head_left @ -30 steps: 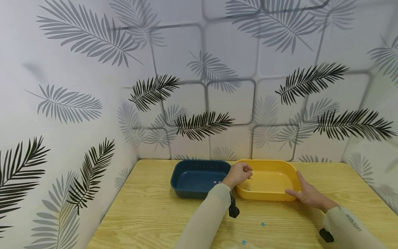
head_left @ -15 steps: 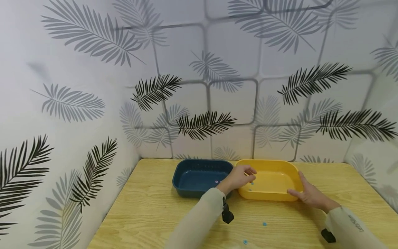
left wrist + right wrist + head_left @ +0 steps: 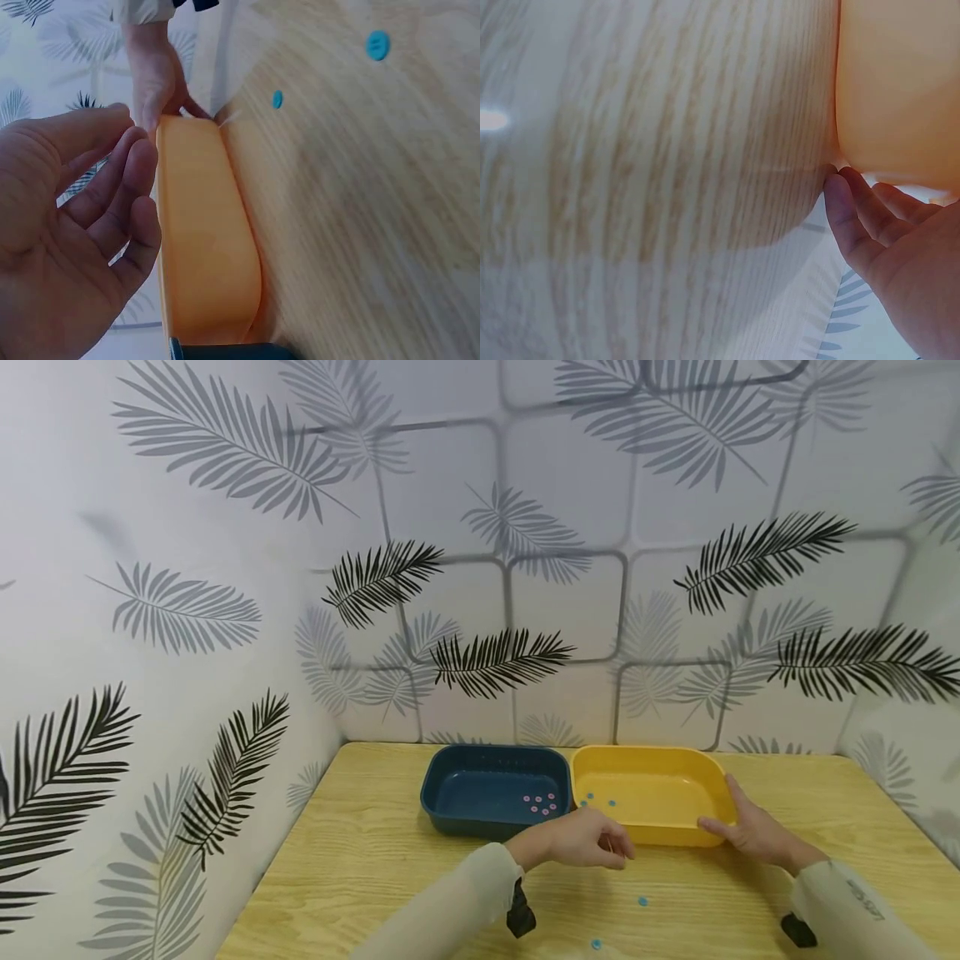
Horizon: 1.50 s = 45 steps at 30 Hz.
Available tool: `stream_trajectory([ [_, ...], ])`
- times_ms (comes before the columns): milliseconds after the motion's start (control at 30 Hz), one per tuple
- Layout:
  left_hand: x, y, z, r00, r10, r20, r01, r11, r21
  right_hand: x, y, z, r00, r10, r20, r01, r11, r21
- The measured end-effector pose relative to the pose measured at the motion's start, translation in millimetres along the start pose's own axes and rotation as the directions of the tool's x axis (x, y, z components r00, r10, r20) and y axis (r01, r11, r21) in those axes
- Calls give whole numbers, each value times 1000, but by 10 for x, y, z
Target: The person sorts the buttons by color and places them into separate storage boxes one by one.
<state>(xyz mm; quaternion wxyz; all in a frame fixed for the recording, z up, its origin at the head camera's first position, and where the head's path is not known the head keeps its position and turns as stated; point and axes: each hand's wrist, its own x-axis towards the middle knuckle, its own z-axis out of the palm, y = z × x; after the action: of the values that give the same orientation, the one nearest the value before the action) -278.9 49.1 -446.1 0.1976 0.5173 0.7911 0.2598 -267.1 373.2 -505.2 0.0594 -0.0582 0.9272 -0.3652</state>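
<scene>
My left hand [image 3: 588, 839] hovers just in front of the yellow tray [image 3: 652, 835]. Its fingers are loosely bent, and in the left wrist view no object shows between the fingertips [image 3: 142, 154]. At the tray's right end my right hand [image 3: 757, 831] holds the corner, thumb on the front side and fingers along the outer wall; the right wrist view shows those fingers [image 3: 847, 202] against the tray. Small blue buttons [image 3: 612, 803] lie inside its left part. On the table are two more, a farther blue button [image 3: 642, 902] and a nearer blue button [image 3: 596, 944].
A dark blue tray [image 3: 457, 828] stands directly left of the yellow one, with several pink buttons [image 3: 538, 799] in its right part. Both trays sit near the back edge of the wooden table [image 3: 352, 860], before a leaf-patterned wall [image 3: 465, 602].
My left hand has moved from above the yellow tray toward the front, uncovering blue and pink buttons in the trays. My right hand stays at the yellow tray's corner.
</scene>
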Motion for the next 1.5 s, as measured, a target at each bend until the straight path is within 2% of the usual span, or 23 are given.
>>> stream_trajectory([
  [133, -59, 20, 85, 996, 13, 84, -11, 1000, -19, -5, -5, -2, 1000, 2, 6, -2, 1000, 9],
  [367, -119, 24, 231, 980, 36, 194, -41, 999, 23, -3, 5, 7, 1000, -1, 4, 1, 1000, 4],
  [533, -157, 4, 310, 966, 20, 258, -36, 998, 55, 0, 5, 2, 1000, 0, 9, 0, 1000, -7],
  [733, -210, -49, 412, 949, -36, 314, 2, 994, 107, -1, -9, -5, 1000, 1, 6, -1, 1000, -9],
  [900, -214, -93, 493, 942, -36, 333, -14, 989, 145, 4, -1, -10, 1000, 13, 16, -13, 1000, -10],
  [1133, -231, -96, 542, 948, -26, 318, -48, 974, 223, 16, 18, 3, 999, 25, 23, -25, 1000, -16],
  [1400, -246, -103, 535, 948, -42, 317, -27, 978, 209, 10, 10, 2, 1000, 16, 12, -16, 1000, -11],
  [1500, -243, -133, 545, 950, -29, 310, -36, 978, 203, 7, 6, -2, 1000, 15, 14, -15, 1000, -8],
])
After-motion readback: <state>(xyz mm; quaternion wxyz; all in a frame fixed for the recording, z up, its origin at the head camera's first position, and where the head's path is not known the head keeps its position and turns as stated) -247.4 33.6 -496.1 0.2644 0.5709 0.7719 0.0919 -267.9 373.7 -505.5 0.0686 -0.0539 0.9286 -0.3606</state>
